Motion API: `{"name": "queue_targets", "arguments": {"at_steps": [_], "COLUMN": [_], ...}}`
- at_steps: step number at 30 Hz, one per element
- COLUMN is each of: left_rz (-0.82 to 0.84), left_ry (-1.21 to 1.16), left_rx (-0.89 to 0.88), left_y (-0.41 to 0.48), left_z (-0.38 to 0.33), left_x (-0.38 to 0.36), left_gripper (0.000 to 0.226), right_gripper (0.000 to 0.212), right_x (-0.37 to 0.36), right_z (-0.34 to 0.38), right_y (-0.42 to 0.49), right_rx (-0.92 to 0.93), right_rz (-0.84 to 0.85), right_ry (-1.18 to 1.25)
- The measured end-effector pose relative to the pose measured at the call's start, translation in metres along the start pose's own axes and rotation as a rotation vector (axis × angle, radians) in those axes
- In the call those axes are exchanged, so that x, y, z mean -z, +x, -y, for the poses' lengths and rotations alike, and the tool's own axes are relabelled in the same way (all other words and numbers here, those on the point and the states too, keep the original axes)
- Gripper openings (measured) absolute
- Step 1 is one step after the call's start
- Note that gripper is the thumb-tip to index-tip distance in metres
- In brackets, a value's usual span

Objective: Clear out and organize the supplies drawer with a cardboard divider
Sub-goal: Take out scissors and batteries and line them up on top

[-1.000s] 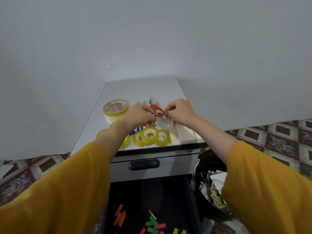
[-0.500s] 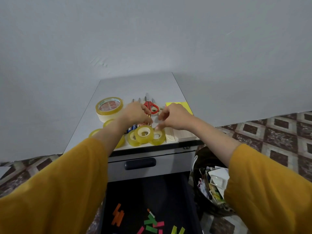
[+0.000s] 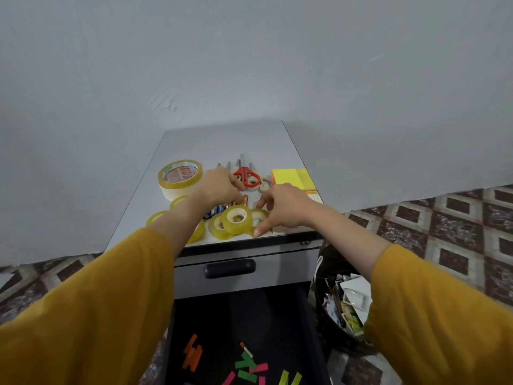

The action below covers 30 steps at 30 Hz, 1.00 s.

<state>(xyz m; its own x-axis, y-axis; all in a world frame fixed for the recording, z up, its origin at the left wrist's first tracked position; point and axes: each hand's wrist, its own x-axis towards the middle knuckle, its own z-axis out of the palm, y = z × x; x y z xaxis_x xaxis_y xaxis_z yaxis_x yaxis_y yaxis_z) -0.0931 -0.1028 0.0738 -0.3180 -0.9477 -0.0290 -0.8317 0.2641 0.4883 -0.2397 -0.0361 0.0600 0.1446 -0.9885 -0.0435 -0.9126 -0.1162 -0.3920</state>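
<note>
Withdrew from red-handled steel scissors (image 3: 246, 175), now just beyond both hands; spread right hand (image 3: 286, 209), fingers apart, onto small yellow tape rolls (image 3: 236, 229); curled left hand (image 3: 219, 187), hold indeterminable; judged sorting unfinished.

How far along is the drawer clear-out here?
Done: tape rolls, scissors and sticky notes lie on the cabinet top. In hand: left hand and right hand work among them. Remaining: coloured strips lie in the open drawer; no divider visible inside.

text: none legible | large tape roll (image 3: 180, 176) core label: red print, blurred
</note>
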Motion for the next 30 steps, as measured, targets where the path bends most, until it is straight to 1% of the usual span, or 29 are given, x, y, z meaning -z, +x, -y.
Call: {"name": "queue_targets", "arguments": {"at_steps": [3,9,17,23,27,30], "left_rz": [0.005,0.068,0.053,-0.001,-0.082,-0.133], "left_ry": [0.013,0.018,0.028,-0.081,-0.220,-0.333], "left_rx": [-0.021,-0.044,-0.036,-0.041,-0.029,-0.005], "left_y": [0.000,0.002,-0.002,-0.025,-0.052,-0.075], "left_z": [0.002,0.002,0.007,0.007,0.012,0.016], "left_x": [-0.001,-0.003,0.001,0.011,0.019,0.023], "left_gripper": [0.027,0.018,0.020,0.021,0.020,0.015], "right_gripper": [0.067,0.067,0.068,0.076,0.063,0.039], "right_x": [-0.001,-0.002,-0.002,0.000,0.006,0.007], "right_z": [0.000,-0.002,0.000,0.007,0.013,0.018], "right_y": [0.000,0.000,-0.001,-0.010,-0.023,-0.039], "right_rx": [-0.002,0.001,-0.026,-0.054,-0.051,-0.030], "right_rz": [-0.009,-0.015,-0.028,-0.049,-0.098,-0.125], "right_ry": [0.006,0.027,0.060,0.058,0.088,0.123]}}
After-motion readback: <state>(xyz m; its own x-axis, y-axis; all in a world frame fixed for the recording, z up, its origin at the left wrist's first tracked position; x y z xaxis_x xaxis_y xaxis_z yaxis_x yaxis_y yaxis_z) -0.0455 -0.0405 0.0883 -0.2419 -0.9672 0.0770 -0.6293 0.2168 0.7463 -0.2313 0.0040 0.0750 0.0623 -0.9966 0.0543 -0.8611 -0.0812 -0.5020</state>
